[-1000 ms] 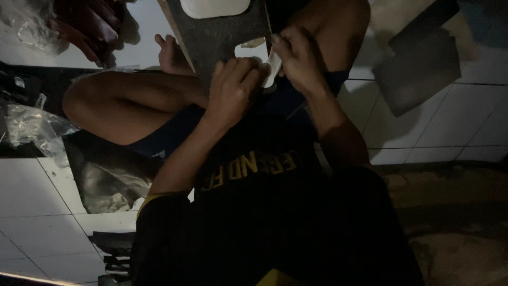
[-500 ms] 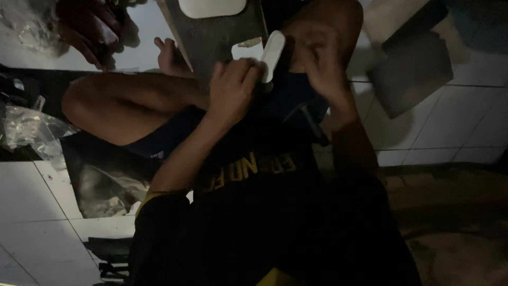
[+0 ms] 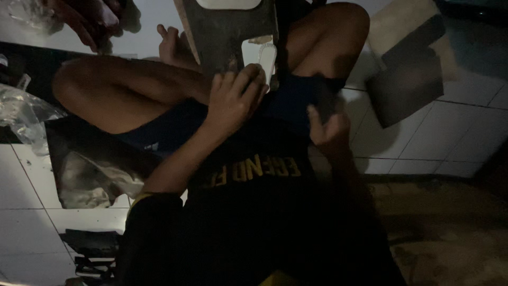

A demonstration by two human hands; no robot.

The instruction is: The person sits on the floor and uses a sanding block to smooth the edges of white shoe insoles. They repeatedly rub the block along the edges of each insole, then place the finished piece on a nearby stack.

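The person sits cross-legged on a white tiled floor (image 3: 32, 238), looking down at their own lap in dim light. The left hand (image 3: 233, 100) curls around a small white oblong piece (image 3: 266, 59), pressing it against the lower edge of a dark flat board (image 3: 233, 37) that leans across the lap between the knees (the board seems propped there so that the legs steady it). The grip is closed, fingers wrapped over the piece, with only its upper end showing above the knuckles. The right hand (image 3: 328, 127) hangs loose and empty beside the right thigh, fingers slack, apart from the board. At the floor's left edge lies crumpled clear plastic wrapping (image 3: 21, 114). Near the upper right corner a dark flat panel (image 3: 413, 85) rests on the tiles. Another person's hand (image 3: 87, 18) shows at the top left, well apart.
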